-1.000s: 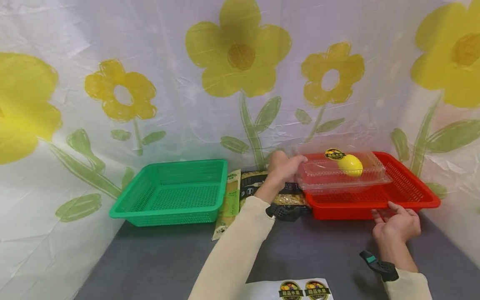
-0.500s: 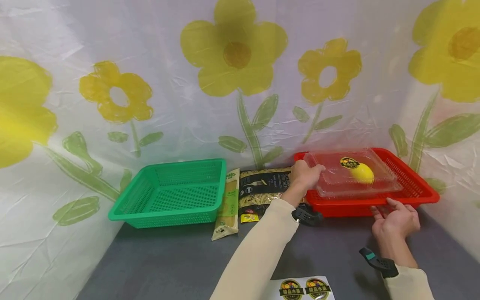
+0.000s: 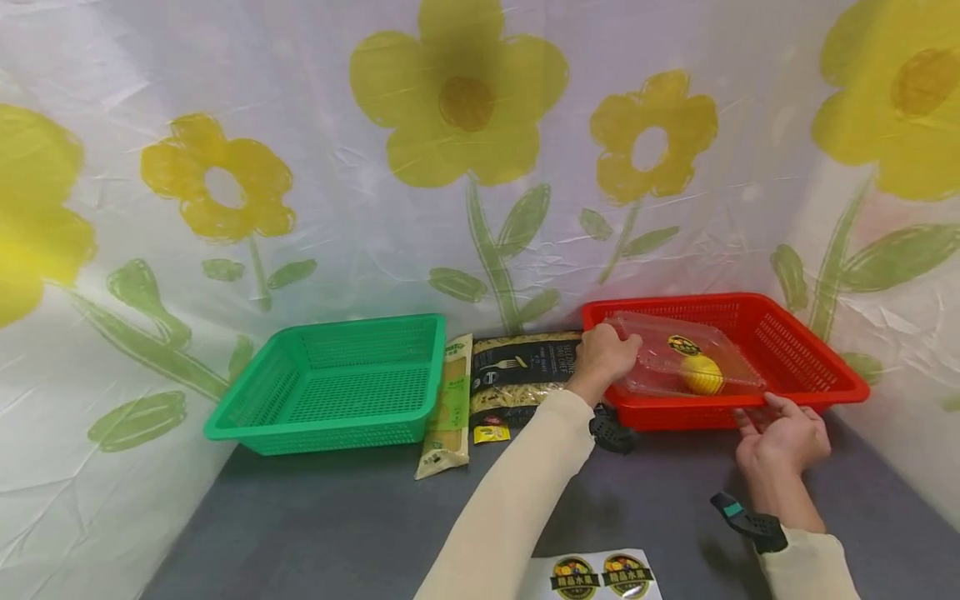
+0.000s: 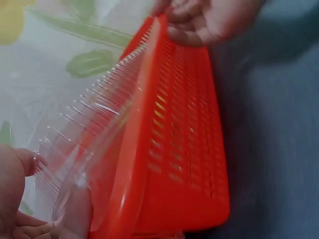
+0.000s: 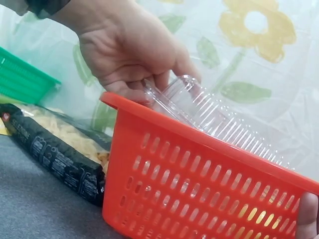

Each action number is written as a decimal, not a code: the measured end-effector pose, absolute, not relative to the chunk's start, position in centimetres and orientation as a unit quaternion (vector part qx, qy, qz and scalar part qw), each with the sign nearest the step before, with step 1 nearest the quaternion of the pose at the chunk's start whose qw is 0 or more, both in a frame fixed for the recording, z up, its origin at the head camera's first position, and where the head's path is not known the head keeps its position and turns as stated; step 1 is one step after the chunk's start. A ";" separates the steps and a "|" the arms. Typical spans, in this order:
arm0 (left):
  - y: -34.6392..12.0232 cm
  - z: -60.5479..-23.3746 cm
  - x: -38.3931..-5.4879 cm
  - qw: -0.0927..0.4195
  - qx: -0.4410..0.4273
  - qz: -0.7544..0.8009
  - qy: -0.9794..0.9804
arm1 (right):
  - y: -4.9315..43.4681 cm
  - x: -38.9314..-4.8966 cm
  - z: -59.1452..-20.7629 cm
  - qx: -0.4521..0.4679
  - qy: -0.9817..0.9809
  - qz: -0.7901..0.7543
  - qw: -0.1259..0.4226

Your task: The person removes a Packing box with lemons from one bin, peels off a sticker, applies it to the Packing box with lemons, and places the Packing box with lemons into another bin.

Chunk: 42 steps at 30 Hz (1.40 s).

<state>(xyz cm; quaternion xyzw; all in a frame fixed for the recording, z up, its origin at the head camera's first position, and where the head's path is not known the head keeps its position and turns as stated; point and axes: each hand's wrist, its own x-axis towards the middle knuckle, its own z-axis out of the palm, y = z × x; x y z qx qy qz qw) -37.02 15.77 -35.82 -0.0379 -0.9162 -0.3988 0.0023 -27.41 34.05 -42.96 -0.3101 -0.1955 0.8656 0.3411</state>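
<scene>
A clear plastic clamshell box (image 3: 652, 337) with a dark round label is partly inside the red basket (image 3: 806, 346), its left end raised. Through its plastic shows a yellow, lemon-like fruit (image 3: 702, 377). My left hand (image 3: 604, 360) pinches the box's left end between thumb and fingers, as the left wrist view also shows. At the basket's front rim is my right hand (image 3: 784, 440), its thumb over the edge and its fingers curled beneath; in the left wrist view that hand (image 4: 214, 20) grips the rim.
To the left stands a green basket (image 3: 337, 392). Between the baskets lie a long pack of dry pasta (image 3: 448, 408), a black-labelled pasta bag (image 3: 525, 371) and a small yellow packet (image 3: 491, 433). A label sheet (image 3: 600, 575) lies at the front; a flowered curtain (image 3: 322, 108) hangs behind.
My left hand has moved right and lowered the clamshell box into the red basket, its right end now lower than its left. The right hand has stayed on the basket rim.
</scene>
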 end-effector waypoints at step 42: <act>8.8 -38.3 -33.7 0.008 -0.102 -0.629 -0.771 | 33.8 -27.1 -42.7 -0.347 -0.236 0.845 0.332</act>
